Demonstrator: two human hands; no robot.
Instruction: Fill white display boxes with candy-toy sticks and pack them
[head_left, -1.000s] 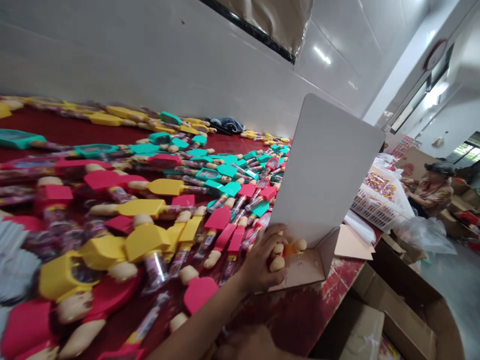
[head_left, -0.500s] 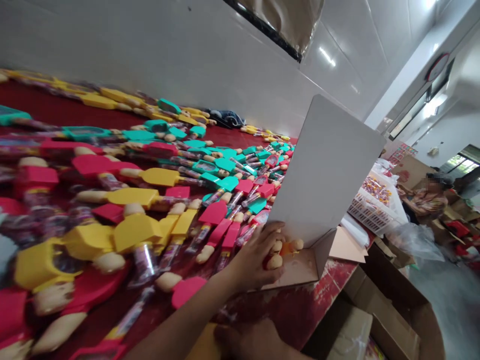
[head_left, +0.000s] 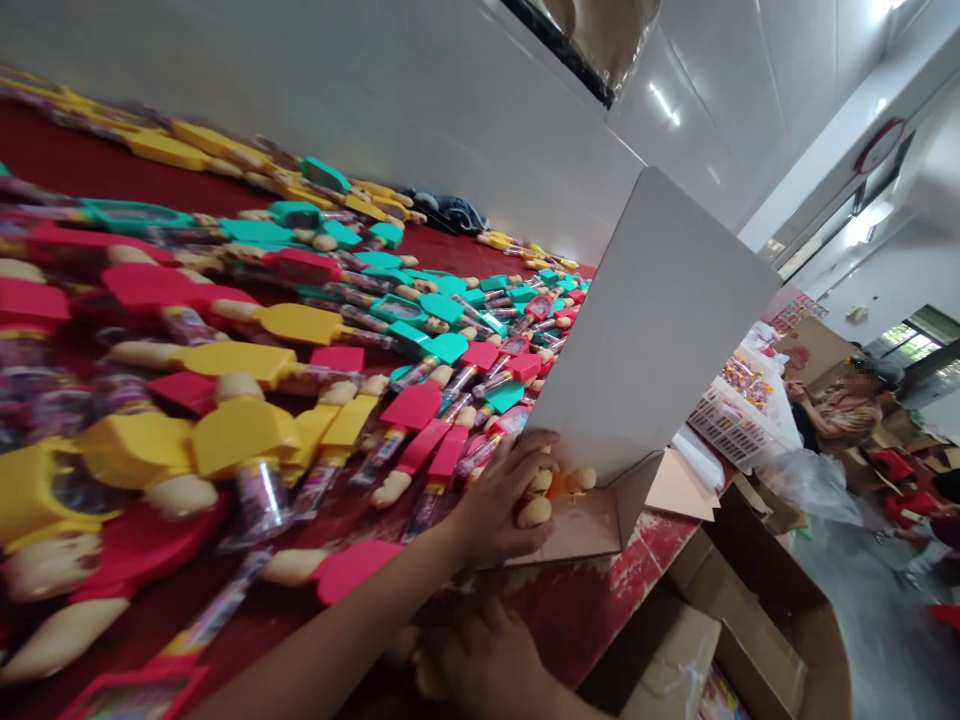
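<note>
In the lower middle, my left hand reaches into an open cardboard box with a tall pale lid standing up. Its fingers curl around candy toys with pale round ends; an orange-bodied one lies beside them in the box. Below, near the table edge, my right hand is closed on a yellowish candy toy, mostly hidden and blurred. Left of both hands lie many pink candy toys, yellow ones and green ones, with clear tubes attached.
The red table runs along a grey wall. Pinkish card sheets and a white basket of small wrapped items stand beyond the box. An open carton is below the right edge. Another person sits farther back.
The view has shifted slightly, so the toys appear farther left. My left hand stays in the box on the toys. My right hand has moved a little up and left with the yellowish toy.
</note>
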